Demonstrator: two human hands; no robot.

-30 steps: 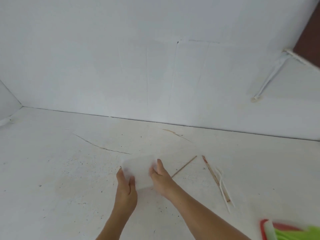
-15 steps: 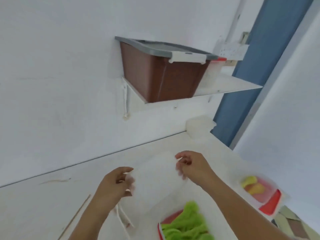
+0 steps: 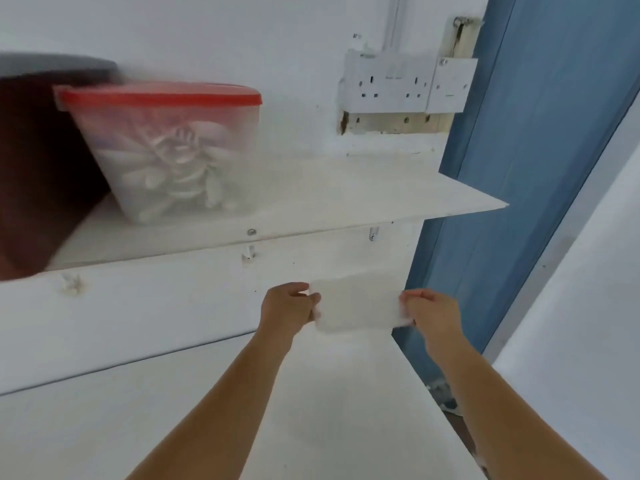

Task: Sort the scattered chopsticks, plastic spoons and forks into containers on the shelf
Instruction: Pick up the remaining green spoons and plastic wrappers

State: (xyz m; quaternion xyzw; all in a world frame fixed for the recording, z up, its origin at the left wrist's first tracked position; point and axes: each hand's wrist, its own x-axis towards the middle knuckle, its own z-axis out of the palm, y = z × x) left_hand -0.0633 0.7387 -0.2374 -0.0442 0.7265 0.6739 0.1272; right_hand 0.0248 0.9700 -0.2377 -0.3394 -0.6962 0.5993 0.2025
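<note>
Our fingers [image 3: 310,302] pinch the short ends of a translucent white container [image 3: 356,303]. The left hand [image 3: 286,308] grips its 9 o'clock end and the right hand [image 3: 428,311] its 3 o'clock end, thumbs on top and the other fingers curled underneath. We judge that the two-handed hold is there to keep the thin, light tub level and stop it flexing. The blur hides whether it has anything inside.

The container hangs in the air, clear of every surface. Directly at its 12 o'clock is the front edge of the white shelf [image 3: 346,202], and it sits below that edge. The stretch of shelf above it is bare, which looks like the spot it is meant for, so we take the step in hand to be lifting it up and sliding it on.

At 10 o'clock on the shelf stands a clear red-lidded tub [image 3: 166,150], with white plastic spoons [image 3: 180,168] visible through its wall. Its lid is on, so that sort appears to be housed already. Just beside it at 9 o'clock is a dark brown bin [image 3: 38,174] under a grey lid.

At 1 o'clock a wall socket [image 3: 398,84] sits above the shelf. A blue door frame [image 3: 526,168] runs close by from 2 to 4 o'clock, so the right elbow has little room. The white worktop [image 3: 329,403] lies at 6 o'clock beneath our forearms.
</note>
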